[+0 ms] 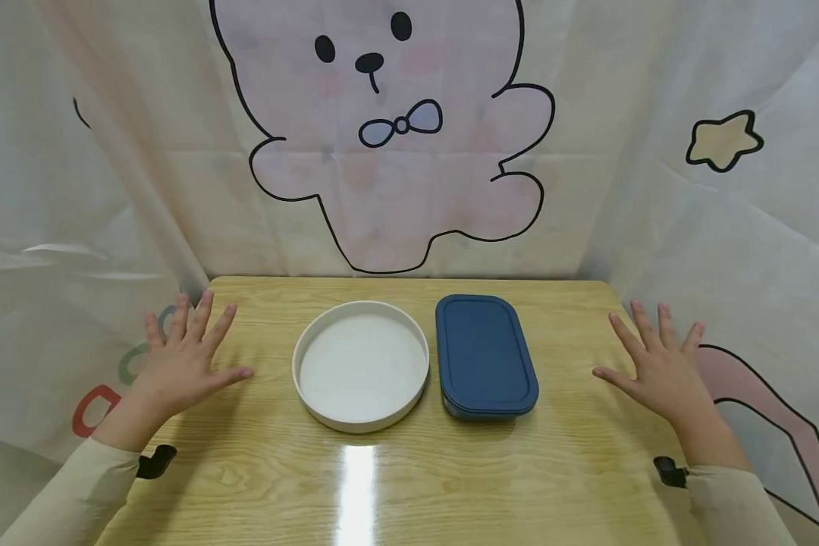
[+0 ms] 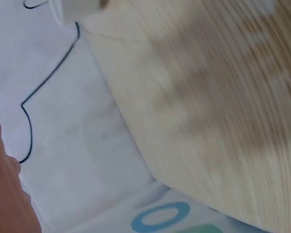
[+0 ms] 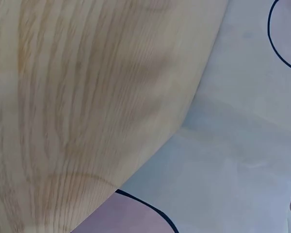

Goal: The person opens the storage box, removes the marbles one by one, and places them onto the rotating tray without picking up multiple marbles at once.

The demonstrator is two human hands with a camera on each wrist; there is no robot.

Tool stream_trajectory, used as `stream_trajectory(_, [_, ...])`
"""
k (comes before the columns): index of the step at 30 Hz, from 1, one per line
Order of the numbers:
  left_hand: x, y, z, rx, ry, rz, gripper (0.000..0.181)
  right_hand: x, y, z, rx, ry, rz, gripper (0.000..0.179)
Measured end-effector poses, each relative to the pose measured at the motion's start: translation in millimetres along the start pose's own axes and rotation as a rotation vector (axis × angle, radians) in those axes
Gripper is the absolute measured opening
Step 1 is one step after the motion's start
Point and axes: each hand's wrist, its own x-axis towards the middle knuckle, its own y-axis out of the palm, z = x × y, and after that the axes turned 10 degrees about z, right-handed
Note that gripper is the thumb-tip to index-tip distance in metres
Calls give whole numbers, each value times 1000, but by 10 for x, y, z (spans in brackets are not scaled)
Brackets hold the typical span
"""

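Observation:
In the head view a round, shallow white dish with a low rim sits near the middle of the table. Just right of it lies a rectangular container with a dark blue lid; the lid covers whatever is inside. My left hand hovers over the table's left edge with fingers spread, holding nothing, left of the dish. On the opposite side my right hand is likewise spread and holds nothing, right of the container. Only a bit of the left hand shows in the left wrist view, and a sliver of the right in the other.
The light wood table has cut back corners. Behind it hangs a curtain printed with a pink bear, and more printed cloth hangs at both sides. A bright light reflection lies on the tabletop below the dish.

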Motion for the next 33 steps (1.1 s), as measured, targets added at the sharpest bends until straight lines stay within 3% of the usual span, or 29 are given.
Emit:
stream_trajectory(9, [9, -90, -128, -101, 33, -62, 115, 19, -54, 86, 55, -19, -10, 108])
stream_trajectory(15, [17, -82, -299, -207, 79, -114, 117, 33, -81, 198, 102, -53, -28, 108])
stream_trajectory(24, [101, -11, -662, -427, 163, -147, 121, 36, -112, 355, 144, -82, -59, 107])
stream_trajectory(29, [133, -1, -928, -584, 207, -144, 121, 41, -69, 386, 165, -109, -73, 107])
stream_trajectory(33, [148, -11, -1179, -656, 236, -148, 124, 61, -48, 428, 170, -129, -79, 107])
